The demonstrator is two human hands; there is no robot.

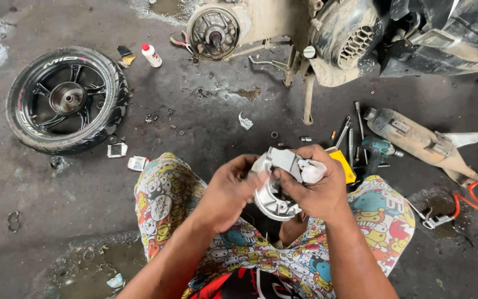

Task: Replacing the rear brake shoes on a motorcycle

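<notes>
Above the person's lap, both hands hold a round silver metal part (pixel 275 191). The left hand (pixel 229 191) is curled around its left side, with the fingers bent tight on the rim. The right hand (pixel 317 188) is closed over its right side and also pinches a small white rag (pixel 312 170) against the top of the part. The part is tipped up on its edge, so its round face looks toward the left hand and a little toward the person. Its long way runs from the top, away from the person, down toward the knees. The knees wear bright cartoon shorts (pixel 167 194).

On the wet, dirty floor (pixel 84 194) lies a black wheel (pixel 66 99), well apart to the left. A small white bottle (pixel 151 55) with a red cap lies near it. Beyond the hands stands a muddy scooter (pixel 333 33) with its wheel off. To the right lie long bolts (pixel 351 145), a green drill (pixel 376 150) and a dusty exhaust pipe (pixel 421 141).
</notes>
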